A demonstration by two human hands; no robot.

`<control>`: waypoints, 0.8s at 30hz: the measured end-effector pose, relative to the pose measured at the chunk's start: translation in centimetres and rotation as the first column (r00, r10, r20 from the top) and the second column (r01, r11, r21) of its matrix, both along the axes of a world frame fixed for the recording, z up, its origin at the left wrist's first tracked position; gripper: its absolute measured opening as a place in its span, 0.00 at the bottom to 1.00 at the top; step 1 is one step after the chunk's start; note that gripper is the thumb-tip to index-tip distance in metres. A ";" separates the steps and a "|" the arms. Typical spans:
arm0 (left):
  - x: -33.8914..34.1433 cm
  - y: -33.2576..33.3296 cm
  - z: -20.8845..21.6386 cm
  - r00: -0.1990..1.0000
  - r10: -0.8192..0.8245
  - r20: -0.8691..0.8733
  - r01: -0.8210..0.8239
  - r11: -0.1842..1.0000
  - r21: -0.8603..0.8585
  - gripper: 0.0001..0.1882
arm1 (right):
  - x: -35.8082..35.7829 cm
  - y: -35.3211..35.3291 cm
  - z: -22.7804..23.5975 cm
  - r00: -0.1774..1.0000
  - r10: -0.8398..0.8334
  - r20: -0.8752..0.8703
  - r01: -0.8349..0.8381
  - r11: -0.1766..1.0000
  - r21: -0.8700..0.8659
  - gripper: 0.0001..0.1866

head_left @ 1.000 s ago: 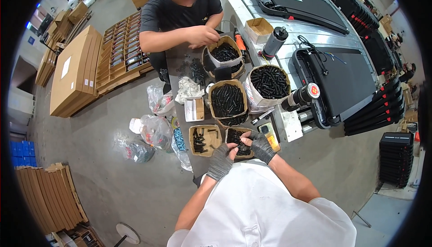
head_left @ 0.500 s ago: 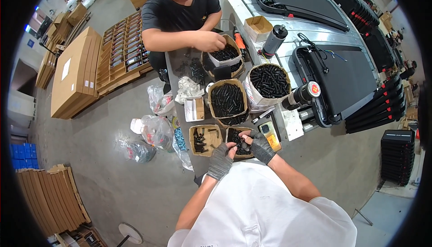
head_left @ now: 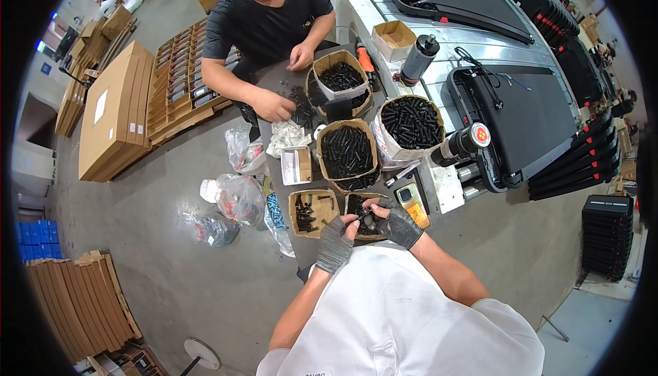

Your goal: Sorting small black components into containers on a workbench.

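Observation:
My left hand [head_left: 336,246] and my right hand [head_left: 399,225], both in grey fingerless gloves, meet over a small cardboard box of little black parts [head_left: 358,202]. Their fingertips are pinched close together around a small dark part [head_left: 361,219], too small to tell its kind. To the left of my hands, an open cardboard box [head_left: 330,228] holds loose black bolts [head_left: 306,217]. Just beyond stands a fuller box of black bolt-like pieces [head_left: 347,151]. A phone [head_left: 410,201] lies beside my right hand.
Across the table [head_left: 291,201], a co-worker's hand [head_left: 274,106] rests near scattered small parts. More filled boxes [head_left: 411,124] stand at the far right. A conveyor [head_left: 439,102] carries black treadmill-like machines [head_left: 514,115]. Plastic bags [head_left: 240,201] sit left of the table.
The co-worker's one hand has left the far box and moved to the small parts on the table; the other now shows near the box. My hands have shifted only slightly, still pinched together.

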State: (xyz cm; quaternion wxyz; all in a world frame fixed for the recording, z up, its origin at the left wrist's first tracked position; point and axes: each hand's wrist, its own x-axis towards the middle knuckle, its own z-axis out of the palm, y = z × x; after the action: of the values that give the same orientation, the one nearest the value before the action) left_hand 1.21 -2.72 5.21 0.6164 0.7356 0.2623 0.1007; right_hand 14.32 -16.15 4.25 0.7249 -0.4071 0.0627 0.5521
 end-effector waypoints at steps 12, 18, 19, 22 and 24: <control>0.1 0.3 -0.2 0.999 0.030 -0.018 -0.032 0.992 -0.121 0.13 | 0.3 0.3 0.5 0.999 0.035 0.029 -0.033 0.998 -0.044 0.13; 0.4 0.4 0.8 0.998 0.055 0.012 -0.055 0.998 -0.022 0.13 | 0.2 0.7 0.7 0.989 0.054 0.137 -0.038 0.993 -0.111 0.14; 0.5 0.4 1.1 0.999 0.054 0.010 -0.053 0.998 -0.022 0.13 | 0.1 0.7 0.6 0.989 0.052 0.135 -0.037 0.993 -0.111 0.14; 0.7 0.2 1.3 0.999 0.040 0.008 -0.040 0.999 0.001 0.12 | 0.0 0.9 0.6 0.934 0.090 0.345 -0.034 0.985 -0.167 0.13; 0.8 0.2 0.3 0.998 0.048 0.051 -0.054 0.991 0.124 0.10 | 0.0 1.2 1.7 0.849 0.152 0.506 -0.034 0.971 -0.235 0.12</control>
State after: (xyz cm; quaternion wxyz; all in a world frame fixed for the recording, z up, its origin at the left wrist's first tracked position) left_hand 1.98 -2.51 5.54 0.5724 0.7632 0.2594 0.1505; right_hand 14.36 -14.95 5.93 0.6380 -0.6206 -0.0956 0.4457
